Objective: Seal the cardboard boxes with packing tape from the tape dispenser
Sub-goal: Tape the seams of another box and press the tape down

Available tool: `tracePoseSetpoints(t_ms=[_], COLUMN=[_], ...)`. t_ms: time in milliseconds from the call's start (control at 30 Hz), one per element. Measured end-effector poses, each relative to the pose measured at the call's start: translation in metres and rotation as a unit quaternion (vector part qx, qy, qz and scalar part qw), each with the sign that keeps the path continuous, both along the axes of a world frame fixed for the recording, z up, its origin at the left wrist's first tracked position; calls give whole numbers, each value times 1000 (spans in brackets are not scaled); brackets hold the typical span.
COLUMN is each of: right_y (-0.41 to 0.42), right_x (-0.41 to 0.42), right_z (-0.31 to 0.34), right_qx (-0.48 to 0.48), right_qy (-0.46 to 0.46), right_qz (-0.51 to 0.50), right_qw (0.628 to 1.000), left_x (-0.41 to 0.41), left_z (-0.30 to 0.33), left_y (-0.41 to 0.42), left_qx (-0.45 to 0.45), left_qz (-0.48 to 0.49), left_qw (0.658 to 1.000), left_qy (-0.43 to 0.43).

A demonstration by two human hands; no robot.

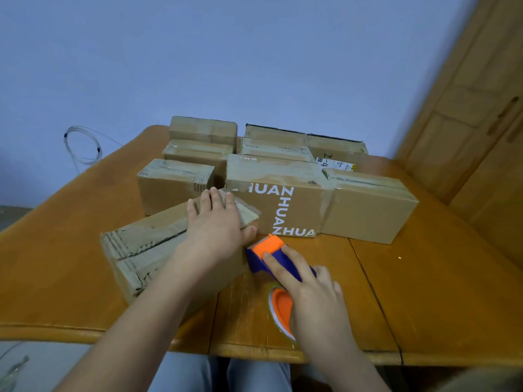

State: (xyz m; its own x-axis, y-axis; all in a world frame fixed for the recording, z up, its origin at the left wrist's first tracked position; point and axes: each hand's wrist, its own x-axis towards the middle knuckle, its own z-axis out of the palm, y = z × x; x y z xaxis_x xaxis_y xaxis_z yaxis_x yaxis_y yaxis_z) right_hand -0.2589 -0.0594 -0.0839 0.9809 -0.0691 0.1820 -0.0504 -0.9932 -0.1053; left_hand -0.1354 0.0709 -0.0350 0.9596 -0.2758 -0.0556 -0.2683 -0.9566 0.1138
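A worn cardboard box lies at an angle on the wooden table, near its front edge. My left hand presses flat on the far right end of its top, fingers straight, thumb down the right side. Right beside that end, my right hand grips the orange and purple tape dispenser, index finger stretched along its top. The dispenser's toothed front sits close to the box's right side. The tape roll shows under my palm.
Several more cardboard boxes fill the middle and back of the table, among them one printed ZHUAN and a long one to its right. A coiled clear cable hangs at the wall on the left. A wooden door stands on the right.
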Motion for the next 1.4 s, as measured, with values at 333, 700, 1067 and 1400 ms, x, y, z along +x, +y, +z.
tracePoseSetpoints(t_ms=[333,700,1067,1400], right_y=[-11,6,3,-121], right_x=[17,46,52,70], right_z=[34,80,65,41], right_qx=[-44,-219,-269,243], right_qy=[46,104,176,216], right_qz=[57,100,86,39], right_qw=[996,965,943,945], left_x=[0,2,-1,0], left_z=[-5,-6,-6,-5], left_y=[-3,-5,-1,13], left_qx=[7,12,-18,-10], left_qz=[4,8,-3,-64], left_qw=[999,999,998,997], left_qy=[-48,-52,-52,-44])
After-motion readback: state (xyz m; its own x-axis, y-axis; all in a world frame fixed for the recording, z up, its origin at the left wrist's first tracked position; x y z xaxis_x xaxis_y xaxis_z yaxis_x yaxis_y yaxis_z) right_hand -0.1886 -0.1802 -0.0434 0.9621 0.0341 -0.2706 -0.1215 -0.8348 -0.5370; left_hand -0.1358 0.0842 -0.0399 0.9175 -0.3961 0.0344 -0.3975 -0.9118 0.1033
